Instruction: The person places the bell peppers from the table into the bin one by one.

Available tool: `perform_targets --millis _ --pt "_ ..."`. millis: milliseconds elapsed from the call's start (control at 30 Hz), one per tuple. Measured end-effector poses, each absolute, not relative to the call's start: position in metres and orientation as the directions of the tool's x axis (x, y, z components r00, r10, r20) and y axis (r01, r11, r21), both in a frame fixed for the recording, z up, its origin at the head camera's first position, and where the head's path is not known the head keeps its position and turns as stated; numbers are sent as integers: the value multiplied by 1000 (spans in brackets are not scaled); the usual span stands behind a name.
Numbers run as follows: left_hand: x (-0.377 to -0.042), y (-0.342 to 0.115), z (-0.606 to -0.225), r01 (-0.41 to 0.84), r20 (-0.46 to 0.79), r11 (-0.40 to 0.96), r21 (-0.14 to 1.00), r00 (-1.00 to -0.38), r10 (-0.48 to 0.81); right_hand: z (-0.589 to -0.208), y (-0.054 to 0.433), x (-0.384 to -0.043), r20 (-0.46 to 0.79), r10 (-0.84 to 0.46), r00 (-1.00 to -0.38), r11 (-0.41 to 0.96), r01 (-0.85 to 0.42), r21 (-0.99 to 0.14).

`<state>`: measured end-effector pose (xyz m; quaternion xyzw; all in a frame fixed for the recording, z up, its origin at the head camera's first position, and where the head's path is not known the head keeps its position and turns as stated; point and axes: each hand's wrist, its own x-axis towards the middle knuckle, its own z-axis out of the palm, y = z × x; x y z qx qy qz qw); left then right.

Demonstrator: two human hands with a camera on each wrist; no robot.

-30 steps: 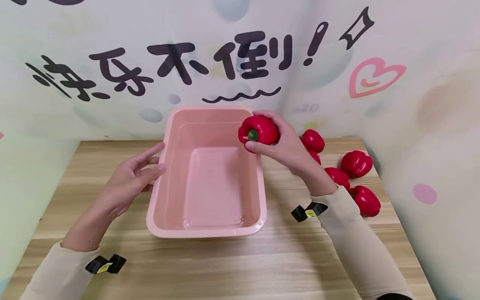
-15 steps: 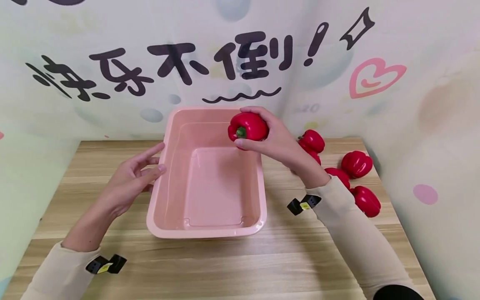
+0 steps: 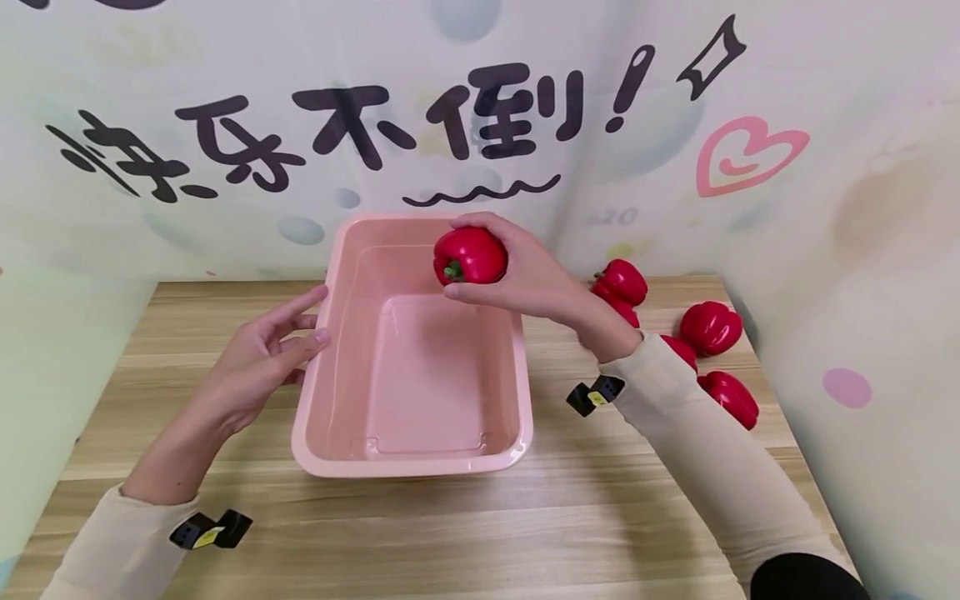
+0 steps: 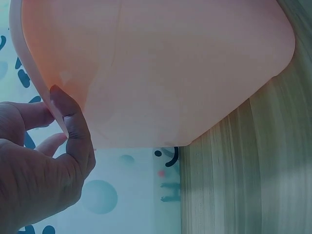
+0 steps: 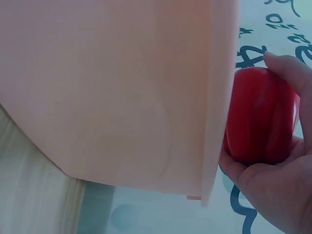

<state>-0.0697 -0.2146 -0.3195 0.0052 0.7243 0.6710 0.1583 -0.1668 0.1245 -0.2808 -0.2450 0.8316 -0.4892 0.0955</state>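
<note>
A pink plastic basin (image 3: 427, 462) stands on the table, its inside bottom bare. My left hand (image 3: 258, 358) holds the basin's left rim; in the left wrist view, the rim passes between the digits of that hand (image 4: 53, 161). Over the basin's far right part, my right hand (image 3: 528, 271) grips a red bell pepper (image 3: 476, 254) from its right side. The pepper's green stem points down and toward the left. From the right wrist, the pepper (image 5: 261, 114) shows beyond the basin's rim, with fingers and thumb around it.
Several more red bell peppers lie on the right of the wooden table (image 3: 450, 533), including one near the right edge (image 3: 711, 327); the right forearm partly covers some. A printed backdrop (image 3: 360, 50) rises directly behind the basin.
My right hand has carried the bell pepper leftward, from over the basin's right rim to farther inside its outline. The left hand and the basin have stayed in place.
</note>
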Motion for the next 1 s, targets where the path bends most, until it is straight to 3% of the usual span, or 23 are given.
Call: perform_targets --millis 300,567,800,1000 --pt "-70 -213 -320 -211 -229 104 972 -949 217 -278 111 -171 87 -585 -806 476 -428 -768" --pt "-70 -215 -318 -213 -233 108 971 -947 220 -277 100 -176 145 -660 -737 458 -548 -699" --pt "-71 -216 -316 -192 -219 135 972 -948 231 -273 93 -175 40 -707 -706 551 -585 -595" --pt "-72 -213 -317 -208 -237 143 968 -945 226 -270 89 -172 11 -765 -644 562 -676 -476"
